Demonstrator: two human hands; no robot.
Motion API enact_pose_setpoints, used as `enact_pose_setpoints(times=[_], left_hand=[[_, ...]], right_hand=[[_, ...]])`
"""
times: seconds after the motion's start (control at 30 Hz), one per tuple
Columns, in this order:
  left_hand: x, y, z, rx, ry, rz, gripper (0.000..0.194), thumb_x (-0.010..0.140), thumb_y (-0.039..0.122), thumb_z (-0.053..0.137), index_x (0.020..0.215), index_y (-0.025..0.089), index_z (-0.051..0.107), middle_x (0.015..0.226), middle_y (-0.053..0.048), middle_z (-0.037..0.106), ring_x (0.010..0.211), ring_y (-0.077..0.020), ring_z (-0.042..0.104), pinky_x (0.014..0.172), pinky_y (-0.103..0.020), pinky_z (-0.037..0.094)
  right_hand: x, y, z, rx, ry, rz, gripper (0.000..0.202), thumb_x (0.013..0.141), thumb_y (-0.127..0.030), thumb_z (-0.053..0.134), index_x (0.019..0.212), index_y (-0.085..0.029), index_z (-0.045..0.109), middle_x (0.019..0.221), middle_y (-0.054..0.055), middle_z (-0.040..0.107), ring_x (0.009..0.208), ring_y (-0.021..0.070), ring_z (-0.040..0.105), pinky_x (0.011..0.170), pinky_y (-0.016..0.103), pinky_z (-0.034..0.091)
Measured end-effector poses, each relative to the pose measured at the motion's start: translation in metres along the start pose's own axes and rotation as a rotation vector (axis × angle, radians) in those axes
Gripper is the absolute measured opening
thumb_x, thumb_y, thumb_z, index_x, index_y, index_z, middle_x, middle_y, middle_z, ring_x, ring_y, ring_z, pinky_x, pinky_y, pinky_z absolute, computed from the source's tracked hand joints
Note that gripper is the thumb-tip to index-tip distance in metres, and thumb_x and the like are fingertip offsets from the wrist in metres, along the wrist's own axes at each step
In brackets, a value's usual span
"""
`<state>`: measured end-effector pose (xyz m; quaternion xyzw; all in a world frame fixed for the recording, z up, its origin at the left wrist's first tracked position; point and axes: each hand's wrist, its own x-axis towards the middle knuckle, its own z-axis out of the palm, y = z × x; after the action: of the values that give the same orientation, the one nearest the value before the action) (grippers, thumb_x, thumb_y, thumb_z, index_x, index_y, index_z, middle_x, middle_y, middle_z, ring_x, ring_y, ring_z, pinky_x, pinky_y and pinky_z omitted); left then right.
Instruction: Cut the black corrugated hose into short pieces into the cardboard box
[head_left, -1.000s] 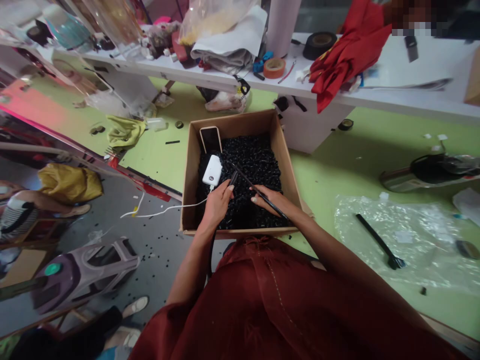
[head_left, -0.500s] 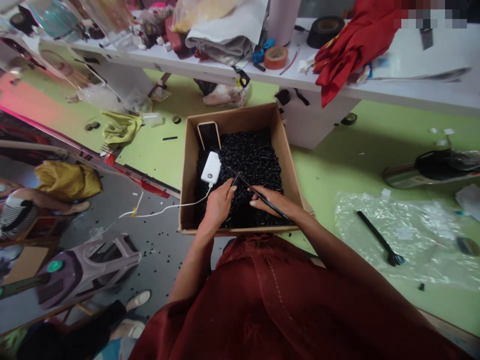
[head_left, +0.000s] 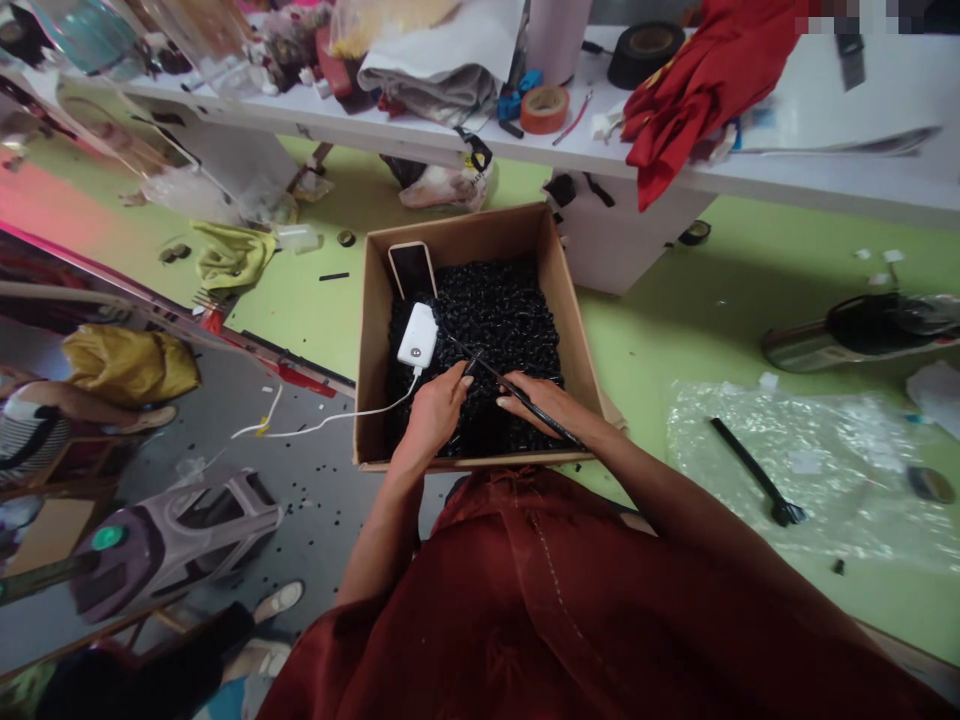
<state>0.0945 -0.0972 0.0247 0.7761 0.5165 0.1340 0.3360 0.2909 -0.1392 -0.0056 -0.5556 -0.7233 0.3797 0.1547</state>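
Note:
My left hand [head_left: 439, 402] is closed over the cardboard box [head_left: 579, 330], pinching a small black piece [head_left: 471, 366] between thumb and fingertips. Closed around a long thin black rod [head_left: 553, 424], my right hand [head_left: 541, 402] lies just to the right. The rod slants from my right wrist to its far end near the left fingertips; whether it goes into the small piece I cannot make out. Below both hands, many small shiny black parts [head_left: 495, 305] fill the box. A white power bank [head_left: 417, 338] and a phone [head_left: 412, 270] rest on the parts along the left side.
A white cable [head_left: 352, 413] runs from the power bank over the box's left edge. On the green surface at right are plastic sheeting [head_left: 697, 480], a black stick with a flared end [head_left: 750, 462] and a flask [head_left: 806, 335]. A white shelf [head_left: 420, 140] crosses behind.
The view has shifted slightly. The rod and the small black piece stay in my hands, which remain close together over the box with little visible movement.

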Motion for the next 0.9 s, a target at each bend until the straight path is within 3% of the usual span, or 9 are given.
enact_pose_setpoints(times=[0.4, 0.9], left_hand=[[0.008, -0.011, 0.007, 0.001, -0.052, -0.085, 0.034, 0.093, 0.032, 0.039, 0.111, 0.015, 0.062, 0.070, -0.003, 0.060, 0.063, -0.0138, 0.053, 0.064, -0.025, 0.038], [0.011, -0.015, 0.007, 0.011, -0.060, -0.111, 0.029, 0.093, 0.029, 0.038, 0.088, 0.015, 0.063, 0.068, -0.004, 0.059, 0.063, -0.0142, 0.052, 0.065, -0.026, 0.036]], right_hand=[[0.002, 0.007, 0.007, -0.091, 0.008, 0.070, 0.019, 0.090, -0.037, 0.045, 0.095, -0.021, 0.053, 0.073, 0.003, 0.061, 0.069, 0.0191, 0.059, 0.061, 0.024, 0.035], [0.005, 0.009, 0.011, -0.295, 0.001, 0.183, 0.022, 0.089, -0.037, 0.045, 0.100, -0.022, 0.058, 0.076, 0.007, 0.068, 0.069, 0.0219, 0.065, 0.055, 0.025, 0.031]])
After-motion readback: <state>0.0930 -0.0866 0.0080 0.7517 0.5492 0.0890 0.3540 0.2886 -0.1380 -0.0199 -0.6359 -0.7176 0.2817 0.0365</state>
